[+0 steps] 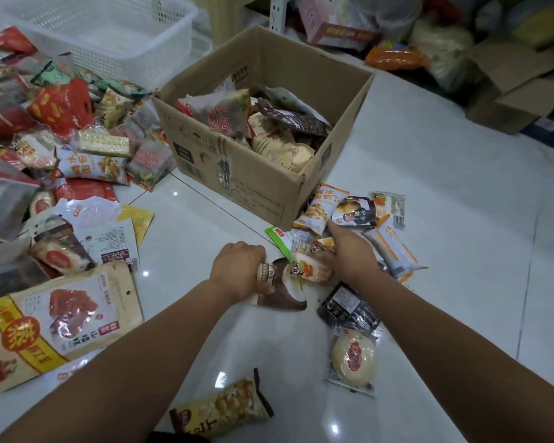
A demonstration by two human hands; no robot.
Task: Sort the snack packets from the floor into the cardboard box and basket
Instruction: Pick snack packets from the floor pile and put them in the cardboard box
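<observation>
White tiled floor (pixel 435 193), one cardboard box (pixel 256 183), one basket (pixel 115 55), left fingers (pixel 256 249) gripping brown packet (pixel 282 294), right fingers (pixel 334 229) unclear.

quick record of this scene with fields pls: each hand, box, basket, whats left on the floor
left hand: grips brown packet by its top edge
right hand: on small pale packet, grip unclear
cardboard box: open, partly filled with packets
basket: white plastic, left of and behind the box
left pile: many packets, unsorted
small cluster: at the box's near corner
loose near arms: bun packet, yellow packet
</observation>
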